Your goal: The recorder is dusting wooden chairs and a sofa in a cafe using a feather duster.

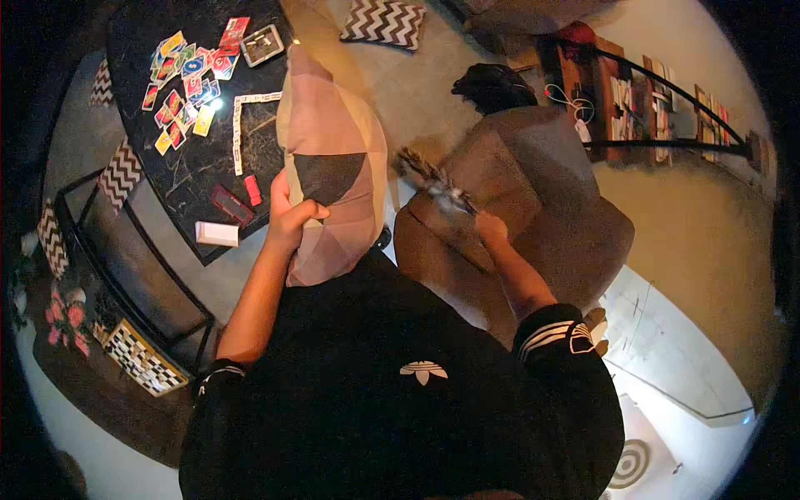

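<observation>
A cushion with a pink, cream and dark geometric pattern (337, 125) is gripped at its near side by my left hand (292, 215), with the thumb lying over its face. My right hand (492, 229) is closed around the end of a feather duster (440, 184), whose fluffy grey-brown head is blurred and points up and to the left. Behind the duster is a brown upholstered armchair (562, 206). Whether the duster touches the chair, I cannot tell. The cushion hangs beside the edge of a black marbled table (194, 206).
Scattered playing cards (194, 65), a row of dominoes (237, 134), a small tray (262, 45) and a white box (217, 234) lie on the table. A zigzag cushion (383, 24) is on the floor. Bookshelves (625, 106) stand at right, a chessboard (145, 357) at lower left.
</observation>
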A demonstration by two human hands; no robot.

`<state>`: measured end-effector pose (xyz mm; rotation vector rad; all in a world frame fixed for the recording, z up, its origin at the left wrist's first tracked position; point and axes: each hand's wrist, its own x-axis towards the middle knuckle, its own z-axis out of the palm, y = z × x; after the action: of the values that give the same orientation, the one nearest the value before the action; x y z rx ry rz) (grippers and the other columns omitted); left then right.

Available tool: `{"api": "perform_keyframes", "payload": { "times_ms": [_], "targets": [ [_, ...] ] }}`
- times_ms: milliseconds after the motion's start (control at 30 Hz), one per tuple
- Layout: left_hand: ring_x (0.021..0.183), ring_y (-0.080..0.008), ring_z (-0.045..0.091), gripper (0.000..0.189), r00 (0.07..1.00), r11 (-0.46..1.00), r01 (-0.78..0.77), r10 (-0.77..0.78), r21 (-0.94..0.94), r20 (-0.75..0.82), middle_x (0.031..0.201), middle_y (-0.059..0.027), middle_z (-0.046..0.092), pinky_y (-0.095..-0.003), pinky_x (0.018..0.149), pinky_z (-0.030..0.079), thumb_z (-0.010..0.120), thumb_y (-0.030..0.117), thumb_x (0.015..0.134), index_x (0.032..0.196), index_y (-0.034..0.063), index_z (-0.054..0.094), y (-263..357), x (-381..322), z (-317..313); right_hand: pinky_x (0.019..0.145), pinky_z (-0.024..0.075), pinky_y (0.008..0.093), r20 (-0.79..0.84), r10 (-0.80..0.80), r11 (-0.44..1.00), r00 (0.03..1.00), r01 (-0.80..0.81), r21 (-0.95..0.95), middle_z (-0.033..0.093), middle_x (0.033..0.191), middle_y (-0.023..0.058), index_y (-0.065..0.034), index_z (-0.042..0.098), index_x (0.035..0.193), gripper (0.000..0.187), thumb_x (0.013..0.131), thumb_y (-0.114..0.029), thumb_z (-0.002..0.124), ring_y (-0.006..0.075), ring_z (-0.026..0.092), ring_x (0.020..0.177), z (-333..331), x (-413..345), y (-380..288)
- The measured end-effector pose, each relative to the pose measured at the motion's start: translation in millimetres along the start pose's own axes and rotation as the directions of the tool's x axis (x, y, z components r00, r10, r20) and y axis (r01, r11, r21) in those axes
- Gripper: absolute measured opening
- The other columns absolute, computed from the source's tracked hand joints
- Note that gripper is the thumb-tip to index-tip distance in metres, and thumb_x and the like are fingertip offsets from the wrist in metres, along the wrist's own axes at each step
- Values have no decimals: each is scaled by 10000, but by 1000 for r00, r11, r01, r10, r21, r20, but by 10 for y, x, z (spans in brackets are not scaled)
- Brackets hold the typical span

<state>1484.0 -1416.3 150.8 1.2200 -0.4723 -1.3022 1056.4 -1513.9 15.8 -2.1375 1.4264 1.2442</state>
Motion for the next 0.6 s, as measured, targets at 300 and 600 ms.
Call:
{"api": "perform_keyframes", "payload": {
  "times_ms": [300,600],
  "targets": [
    [760,-149,539,472,999,1000,-22,21,-14,-47,867,-36,589,-242,698,420,540,35,527,996,-15,548,41,-92,125,664,516,437,-158,38,952,987,13,307,639,883,218,-18,620,903,261,823,-246,523,348,645,799,68,-75,-466],
    [748,-148,534,447,997,998,-62,61,29,38,872,-31,578,-236,681,421,548,72,525,965,-11,550,94,182,546,691,514,442,-375,-236,962,897,270,41,637,878,202,-11,608,906,289,903,-199,388,342,635,823,-788,469,-486]
  ]
}}
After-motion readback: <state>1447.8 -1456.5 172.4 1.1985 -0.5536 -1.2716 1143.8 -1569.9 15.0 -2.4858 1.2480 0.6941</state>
